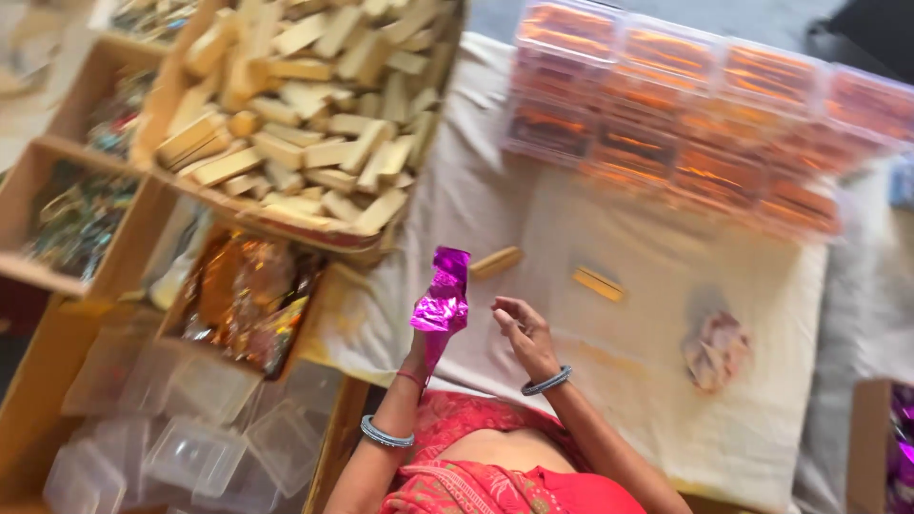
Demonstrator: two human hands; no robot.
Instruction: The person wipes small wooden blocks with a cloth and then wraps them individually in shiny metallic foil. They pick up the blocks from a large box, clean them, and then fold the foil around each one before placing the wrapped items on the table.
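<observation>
Left hand (pixel 419 347) pinches a light, crinkly magenta foil wrapper (pixel 442 297) by its lower edge; right hand (pixel 524 333) hovers open, empty, above the cloth's (pixel 533 219) near edge.

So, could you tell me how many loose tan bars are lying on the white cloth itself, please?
2. One tan bar lies just beyond the purple foil wrapper in the left hand; the other bar lies further right. More may be hidden, since the picture is blurred.

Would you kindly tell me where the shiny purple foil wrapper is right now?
In the head view, the purple foil wrapper is held up in the left hand near centre, above the white cloth, beside the open right hand.
</observation>
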